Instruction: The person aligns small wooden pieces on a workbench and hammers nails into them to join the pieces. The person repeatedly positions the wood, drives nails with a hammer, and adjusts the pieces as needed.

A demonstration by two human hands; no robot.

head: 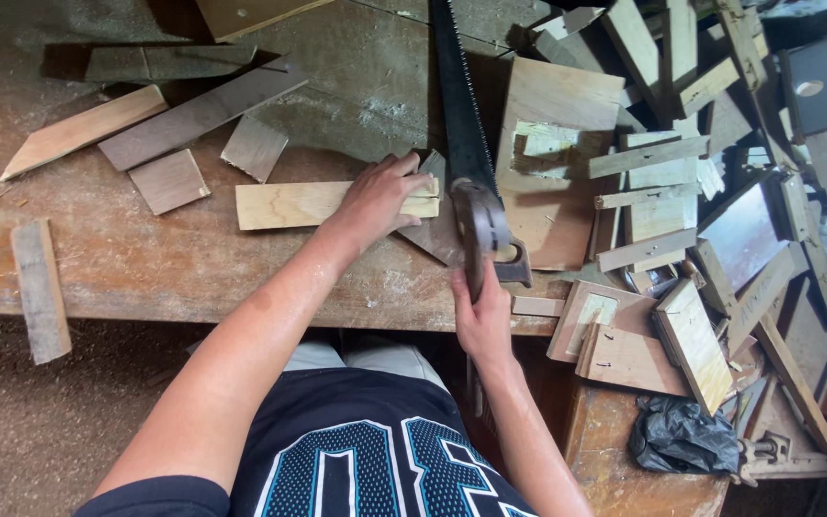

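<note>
Worn and dust-coated, the wooden table [145, 258] carried a scatter of offcuts at the time of inspection. The left hand [380, 196] lay flat, fingers spread and pressed down, on the right end of a pale rectangular board [289, 204] that rested lengthwise near the table's front edge. The right hand [482, 316] was closed around the lower part of the dark handle of a handsaw [466, 134], just at the table's front edge. The saw's long toothed blade ran away from the person, nearly straight up the view, immediately to the right of the board's end and of the left hand's fingertips; whether the teeth touched the board could not be determined. The two hands were near each other, the left one ahead and to the left of the right. A darker scrap [437, 235] lay under the board's right end, beside the saw handle. Left of the board sat a small square piece [170, 180], a long grey strip [198, 115] and a pale pointed strip [83, 129]. A narrow plank [40, 287] overhung the front edge at far left. To the right lay a heap of plywood pieces [658, 182], and a crumpled black plastic bag [681, 436] sat lower right.
</note>
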